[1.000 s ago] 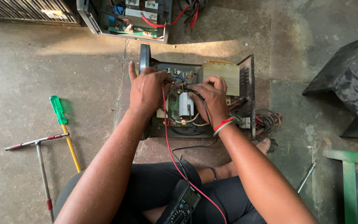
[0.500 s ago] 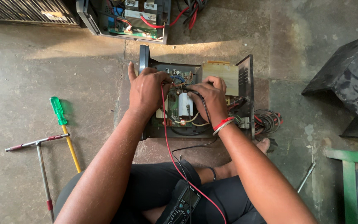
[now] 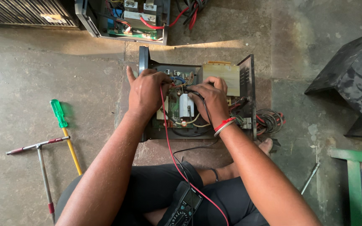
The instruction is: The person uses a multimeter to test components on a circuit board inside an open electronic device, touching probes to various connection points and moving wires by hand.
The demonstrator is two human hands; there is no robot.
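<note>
Metal open chassis (image 3: 248, 83), black, lid off, sits on the concrete floor (image 3: 30, 62) right in front of the seated person's knees. Left hand (image 3: 146, 91) is over the chassis's left half, grip pinched narrow on the red probe lead (image 3: 167, 138). Right hand (image 3: 209, 99) sits just right of it over the circuit board (image 3: 177, 109), grip closed on the black probe lead (image 3: 208, 119); probe tips are hidden under the fingers, probably touching board contacts. Both leads run back from the chassis to a multimeter (image 3: 184, 206) in the lap.

Handling, judged: chassis looks heavy, with a big tan transformer block (image 3: 221, 77) at its rear right; stiff sheet walls, so lift by the side walls, not the board. Board and loose wires are fragile. Leads are soft and light, best held at the probe bodies.

Left of the chassis, well apart: green-handled screwdriver (image 3: 59, 115) and T-handle wrench (image 3: 38, 146). Beyond the chassis: another opened unit (image 3: 126, 19).
</note>
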